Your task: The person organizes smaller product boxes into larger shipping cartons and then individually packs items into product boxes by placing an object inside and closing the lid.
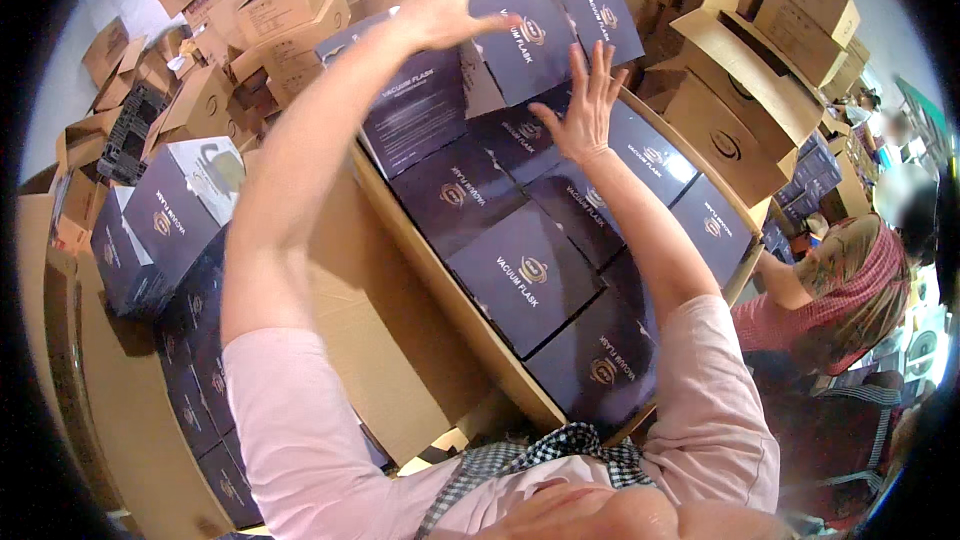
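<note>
A dark blue printed box point(525, 65) stands raised at the far end of a large open brown carton point(400, 190), with another dark blue box point(600, 5) beside it on the right. My left hand point(445, 18) is at the upper left of the raised box, thumb apart from the other fingers, slightly blurred. Against the lower right of the same box rests my right hand point(585, 110), its fingers spread and its palm away from me. Below both hands, several matching boxes point(525, 270) fill the carton in rows. Whether the left fingertips press the box I cannot tell.
Left of me another brown carton point(120, 370) holds more dark blue boxes point(200, 370), with a white-sided box point(195, 190) on top. Brown cartons point(290, 10) pile up behind. An open carton point(740, 90) stands at the right, near a person in a red checked garment point(830, 290).
</note>
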`<control>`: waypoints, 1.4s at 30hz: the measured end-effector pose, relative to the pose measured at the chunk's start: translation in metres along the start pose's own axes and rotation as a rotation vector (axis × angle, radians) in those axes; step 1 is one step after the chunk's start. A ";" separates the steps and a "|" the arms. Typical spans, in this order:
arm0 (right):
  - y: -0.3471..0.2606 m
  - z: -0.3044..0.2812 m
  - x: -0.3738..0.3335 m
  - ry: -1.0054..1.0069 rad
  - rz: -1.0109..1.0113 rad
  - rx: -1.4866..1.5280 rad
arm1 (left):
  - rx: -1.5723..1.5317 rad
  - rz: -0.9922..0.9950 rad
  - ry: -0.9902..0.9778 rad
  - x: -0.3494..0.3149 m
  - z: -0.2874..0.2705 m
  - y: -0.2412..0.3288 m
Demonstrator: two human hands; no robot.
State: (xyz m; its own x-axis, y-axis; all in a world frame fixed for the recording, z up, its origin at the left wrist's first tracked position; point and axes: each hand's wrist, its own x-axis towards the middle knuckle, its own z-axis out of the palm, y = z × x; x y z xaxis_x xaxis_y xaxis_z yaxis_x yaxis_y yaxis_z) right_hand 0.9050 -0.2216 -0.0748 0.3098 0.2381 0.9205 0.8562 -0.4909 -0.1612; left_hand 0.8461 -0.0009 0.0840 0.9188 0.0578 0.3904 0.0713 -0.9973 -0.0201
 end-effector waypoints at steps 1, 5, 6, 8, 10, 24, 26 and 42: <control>0.004 0.005 -0.003 -0.064 0.004 0.020 | 0.003 0.002 0.006 0.004 0.001 -0.001; 0.010 0.032 -0.002 -0.069 0.066 0.053 | -0.263 0.007 -0.181 0.029 -0.004 -0.035; 0.012 0.036 -0.002 -0.056 0.066 0.017 | -0.285 -0.015 -0.278 0.033 -0.009 -0.042; 0.008 0.039 0.000 -0.040 0.077 -0.010 | -0.331 -0.078 -0.256 0.030 -0.003 -0.063; 0.006 0.041 -0.002 0.014 0.087 -0.006 | -0.395 -0.135 -0.238 0.031 0.006 -0.063; 0.015 0.044 0.068 0.046 -0.064 -0.002 | -0.934 -0.252 -0.366 0.052 0.018 -0.118; 0.025 0.040 0.063 0.040 -0.048 0.007 | -0.877 -0.247 -0.411 0.055 0.011 -0.099; 0.017 0.037 0.082 0.023 -0.094 0.125 | -1.006 -0.195 -0.224 0.047 0.013 -0.123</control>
State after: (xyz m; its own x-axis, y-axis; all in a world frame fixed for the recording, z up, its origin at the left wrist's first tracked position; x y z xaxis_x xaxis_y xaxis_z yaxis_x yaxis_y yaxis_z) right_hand 0.9605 -0.1793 -0.0151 0.2178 0.2585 0.9411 0.9263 -0.3585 -0.1159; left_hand 0.8860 0.1252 0.0927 0.9844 0.1260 0.1230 -0.0355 -0.5421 0.8396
